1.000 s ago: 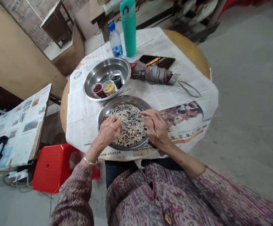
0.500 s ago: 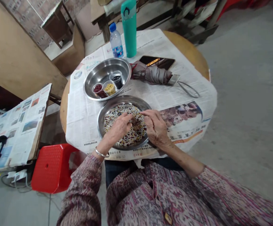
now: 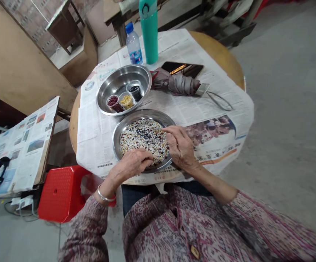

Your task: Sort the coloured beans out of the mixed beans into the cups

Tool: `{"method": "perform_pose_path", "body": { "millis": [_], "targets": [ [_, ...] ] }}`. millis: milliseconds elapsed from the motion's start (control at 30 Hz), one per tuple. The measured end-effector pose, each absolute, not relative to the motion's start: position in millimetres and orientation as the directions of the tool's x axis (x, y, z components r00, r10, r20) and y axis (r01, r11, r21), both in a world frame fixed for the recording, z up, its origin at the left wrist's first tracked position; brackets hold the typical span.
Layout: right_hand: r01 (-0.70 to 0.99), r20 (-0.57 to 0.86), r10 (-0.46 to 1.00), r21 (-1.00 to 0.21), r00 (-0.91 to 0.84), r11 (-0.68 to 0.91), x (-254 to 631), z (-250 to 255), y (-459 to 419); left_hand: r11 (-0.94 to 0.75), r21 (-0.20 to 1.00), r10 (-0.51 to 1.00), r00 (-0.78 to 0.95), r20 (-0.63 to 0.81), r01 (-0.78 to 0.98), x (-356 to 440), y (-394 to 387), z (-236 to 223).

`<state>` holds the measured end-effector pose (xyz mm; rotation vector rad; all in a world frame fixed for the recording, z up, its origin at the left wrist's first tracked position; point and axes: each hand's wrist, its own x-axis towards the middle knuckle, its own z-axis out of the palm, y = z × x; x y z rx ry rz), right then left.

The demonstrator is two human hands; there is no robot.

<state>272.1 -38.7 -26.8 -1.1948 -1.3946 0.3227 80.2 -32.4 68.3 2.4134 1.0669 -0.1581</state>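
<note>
A shallow steel dish (image 3: 116,140) holds a mix of white, black, yellow and dark red grains and beans (image 3: 144,134). My left hand (image 3: 133,163) is low over the near edge of this mix, its fingers curled and the tips down at the grains. What is between them is hidden. At the right side of the dish my right hand (image 3: 182,150) is bent closed, thumb and fingers drawn together; I cannot make out what they hold. Behind stands a steel basin (image 3: 116,80) with clear cups of red beans (image 3: 114,103), yellow beans (image 3: 126,101) and black beans (image 3: 136,91).
A water bottle (image 3: 134,45), a teal flask (image 3: 149,32), a folded umbrella (image 3: 176,83) and a dark phone (image 3: 183,69) lie or stand towards the back of the newspaper-covered round table (image 3: 223,98). A red stool (image 3: 61,193) is on the floor at left.
My left hand has moved from the middle of the mix towards the dish's near-left edge, uncovering a dark patch of grains. My right hand has barely moved.
</note>
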Motion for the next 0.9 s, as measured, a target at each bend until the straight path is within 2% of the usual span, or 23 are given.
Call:
{"method": "perform_pose_path", "body": {
  "millis": [233, 300, 400, 500, 567, 733, 800, 900],
  "targets": [
    [0.449, 0.560, 0.792, -0.788, 0.241, 0.421, 272, -25, -39, -0.474, 0.346, 0.868, 0.495, 0.034, 0.809, 86, 13, 41],
    [0.448, 0.562, 0.790, -0.788, 0.245, 0.422, 272, -25, -39, -0.431, 0.304, 0.900, 0.429, 0.077, 0.850, 91, 22, 40],
    [0.441, 0.575, 0.780, -0.784, 0.249, 0.437, 272, -25, -39, -0.438, 0.263, 0.893, 0.450, 0.014, 0.860, 103, 28, 42],
    [0.435, 0.597, 0.764, -0.772, 0.245, 0.464, 272, -24, -39, -0.590, 0.271, 0.774, 0.628, -0.079, 0.761, 117, 25, 43],
    [0.436, 0.598, 0.764, -0.770, 0.241, 0.465, 273, -24, -39, -0.671, 0.274, 0.693, 0.714, -0.098, 0.689, 125, 19, 43],
    [0.452, 0.593, 0.771, -0.767, 0.230, 0.455, 274, -25, -38, -0.758, 0.251, 0.591, 0.797, -0.126, 0.602, 128, 2, 41],
    [0.449, 0.596, 0.770, -0.767, 0.230, 0.459, 274, -26, -38, -0.765, 0.220, 0.588, 0.796, -0.144, 0.605, 120, -3, 44],
    [0.433, 0.582, 0.777, -0.780, 0.239, 0.451, 273, -27, -38, -0.702, 0.164, 0.687, 0.720, -0.103, 0.693, 98, -6, 48]
  ]
}}
